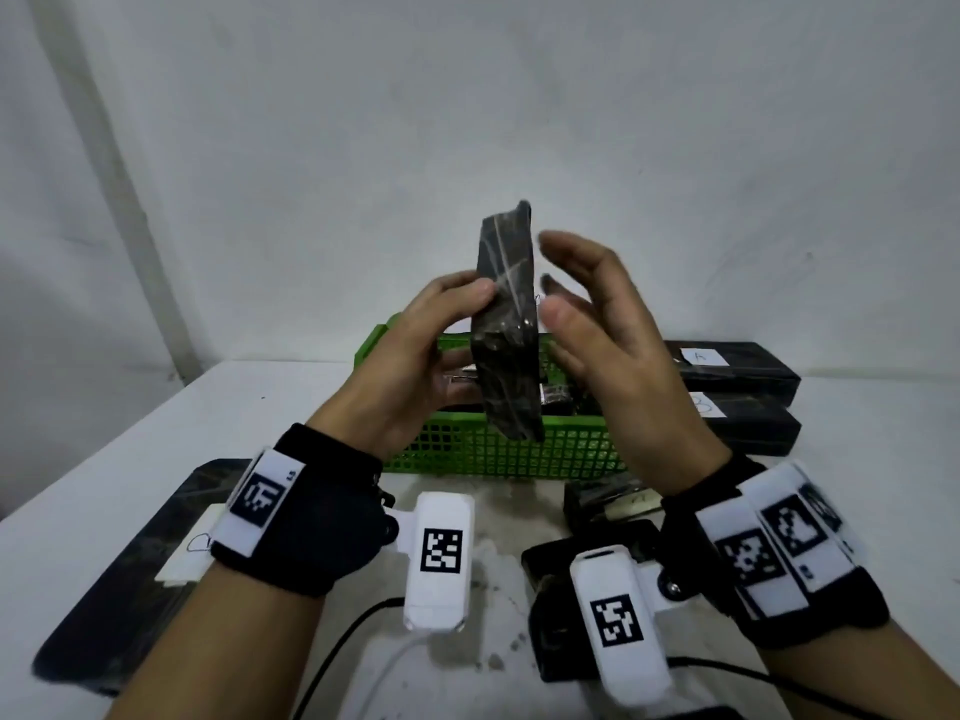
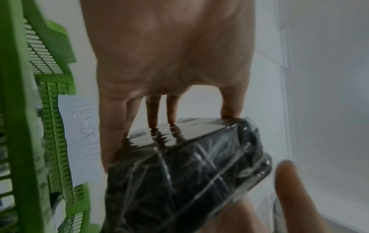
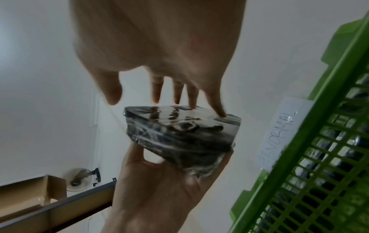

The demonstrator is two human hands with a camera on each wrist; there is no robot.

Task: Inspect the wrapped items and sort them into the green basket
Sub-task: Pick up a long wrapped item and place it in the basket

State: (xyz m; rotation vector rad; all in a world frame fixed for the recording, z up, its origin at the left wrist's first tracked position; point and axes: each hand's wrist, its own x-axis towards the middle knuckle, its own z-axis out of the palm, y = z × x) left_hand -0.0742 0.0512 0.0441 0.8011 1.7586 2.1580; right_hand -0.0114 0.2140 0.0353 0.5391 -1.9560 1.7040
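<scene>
My left hand (image 1: pixel 457 314) grips a dark item wrapped in clear film (image 1: pixel 506 324), held upright on its edge above the green basket (image 1: pixel 493 452). Its thumb lies on the near face and its fingers reach behind. My right hand (image 1: pixel 566 288) stands beside the item's right face with straight fingers. In the right wrist view these fingertips (image 3: pixel 221 114) touch the glossy wrapped item (image 3: pixel 179 130). The left wrist view shows the item (image 2: pixel 189 173) under my left fingers, with the basket (image 2: pixel 14 110) at the left. Dark wrapped pieces lie inside the basket.
A paper label reading ABNORMAL (image 2: pixel 79 138) hangs on the basket wall. Two black wrapped boxes (image 1: pixel 737 366) with white labels lie at the back right. A long dark wrapped item (image 1: pixel 130 589) lies front left, smaller dark ones (image 1: pixel 613 501) front right. Cables (image 1: pixel 337 646) run along the table front.
</scene>
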